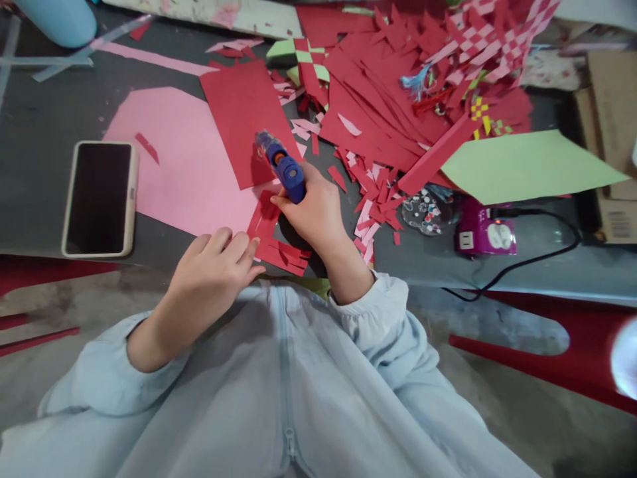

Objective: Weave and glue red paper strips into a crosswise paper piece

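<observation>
My right hand (316, 206) is closed round a small blue tool (286, 166) with a clear front end, which points up and left over a red paper sheet (243, 113). My left hand (213, 265) has its fingers curled at the near edge of the table, by a slit red paper piece (281, 255); what its fingertips hold, if anything, is hidden. Under and beside the hands lies a large pink paper sheet (174, 159), partly covered by the red sheet.
A phone (98, 199) lies at the left. Red paper strips (373, 113) are heaped at the back right, near a green sheet (527, 169). A dish of beads (428, 211), a purple box (485, 232) with a black cable and a cardboard box (614, 119) are at the right.
</observation>
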`<state>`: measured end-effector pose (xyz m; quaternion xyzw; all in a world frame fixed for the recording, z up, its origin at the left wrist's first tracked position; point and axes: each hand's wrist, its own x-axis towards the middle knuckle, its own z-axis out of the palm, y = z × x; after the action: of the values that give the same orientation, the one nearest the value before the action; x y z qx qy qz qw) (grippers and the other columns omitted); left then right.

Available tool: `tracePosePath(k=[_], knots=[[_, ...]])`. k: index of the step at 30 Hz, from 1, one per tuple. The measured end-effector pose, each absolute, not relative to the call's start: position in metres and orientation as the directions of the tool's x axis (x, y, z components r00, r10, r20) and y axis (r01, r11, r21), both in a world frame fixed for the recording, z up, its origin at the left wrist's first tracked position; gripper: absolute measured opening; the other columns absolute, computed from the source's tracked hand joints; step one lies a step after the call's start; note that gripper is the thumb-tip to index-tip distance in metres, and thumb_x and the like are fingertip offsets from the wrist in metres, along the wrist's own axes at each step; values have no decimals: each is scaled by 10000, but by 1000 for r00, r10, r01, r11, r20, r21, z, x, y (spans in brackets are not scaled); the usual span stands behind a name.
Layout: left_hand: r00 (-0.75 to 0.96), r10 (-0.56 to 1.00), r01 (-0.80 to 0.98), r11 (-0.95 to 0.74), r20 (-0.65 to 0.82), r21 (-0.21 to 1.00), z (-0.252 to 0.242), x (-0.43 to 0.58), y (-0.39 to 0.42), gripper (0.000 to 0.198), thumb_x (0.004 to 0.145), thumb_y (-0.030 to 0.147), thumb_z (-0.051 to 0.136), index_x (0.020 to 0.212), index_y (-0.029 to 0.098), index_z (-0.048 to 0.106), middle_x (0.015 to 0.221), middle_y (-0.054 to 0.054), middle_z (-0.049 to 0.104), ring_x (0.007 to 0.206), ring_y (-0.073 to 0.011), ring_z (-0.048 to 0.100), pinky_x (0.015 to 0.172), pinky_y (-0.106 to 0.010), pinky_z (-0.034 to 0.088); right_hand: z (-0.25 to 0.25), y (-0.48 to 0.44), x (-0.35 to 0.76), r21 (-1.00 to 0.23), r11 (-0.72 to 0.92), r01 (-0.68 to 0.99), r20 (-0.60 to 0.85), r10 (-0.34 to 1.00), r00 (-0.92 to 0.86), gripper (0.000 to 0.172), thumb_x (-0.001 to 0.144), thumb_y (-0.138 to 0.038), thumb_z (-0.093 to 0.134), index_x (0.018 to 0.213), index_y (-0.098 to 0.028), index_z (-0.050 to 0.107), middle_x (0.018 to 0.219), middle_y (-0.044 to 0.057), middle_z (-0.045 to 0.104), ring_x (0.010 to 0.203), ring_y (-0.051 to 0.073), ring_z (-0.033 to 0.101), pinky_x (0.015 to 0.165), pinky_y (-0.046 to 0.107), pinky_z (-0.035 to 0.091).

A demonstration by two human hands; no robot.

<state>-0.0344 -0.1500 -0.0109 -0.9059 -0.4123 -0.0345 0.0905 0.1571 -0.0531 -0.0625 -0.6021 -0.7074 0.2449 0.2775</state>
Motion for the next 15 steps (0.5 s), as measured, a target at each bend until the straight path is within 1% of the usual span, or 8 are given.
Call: tracePosePath(k=[3,6,8,10,12,15], knots=[[659,741,752,-654,128,-87,-13,-34,-145,285,975,306,638,1123,82,735,1065,-106,731,982,-267,635,740,-382,505,-62,-52,160,-687,113,718,89,993,-72,281,785,-290,699,1030,-246,567,952,52,730,965,320,714,915,536,564],[676,725,734,-679,133,-30,-16,-33,-140,280,1003,319,594,1046,94,755,1141,-105,741,1061,-266,634,782,-381,513,-60,-53,165,-694,133,707,133,990,-56,301,764,-354,727,993,-256,559,915,47,731,873,308,713,851,511,582],[679,720,726,-687,144,15,-18,-33,-137,296,1018,322,565,1042,99,758,1155,-102,748,1092,-268,635,810,-388,523,-57,-56,168,-681,158,715,179,983,-47,300,745,-350,741,970,-258,566,898,46,737,824,295,703,805,486,586],[671,726,728,-684,150,49,-19,-34,-135,306,1022,322,552,1068,94,752,1145,-109,753,1104,-272,637,837,-400,535,-51,-63,170,-653,162,740,203,979,-34,267,747,-317,733,955,-254,577,891,52,743,814,293,699,783,474,581],[662,732,735,-676,162,55,-19,-35,-135,304,1021,307,547,1078,84,746,1137,-127,749,1109,-280,638,862,-414,545,-45,-70,173,-629,145,764,184,982,-35,235,768,-289,708,967,-243,591,886,62,746,814,297,704,774,467,573],[647,730,744,-667,218,27,-21,-36,-135,281,1017,274,533,1044,93,745,1119,-137,738,1056,-279,656,870,-424,559,-36,-82,177,-638,167,752,198,979,-49,270,795,-317,686,1041,-236,612,913,79,756,853,309,716,746,437,564]])
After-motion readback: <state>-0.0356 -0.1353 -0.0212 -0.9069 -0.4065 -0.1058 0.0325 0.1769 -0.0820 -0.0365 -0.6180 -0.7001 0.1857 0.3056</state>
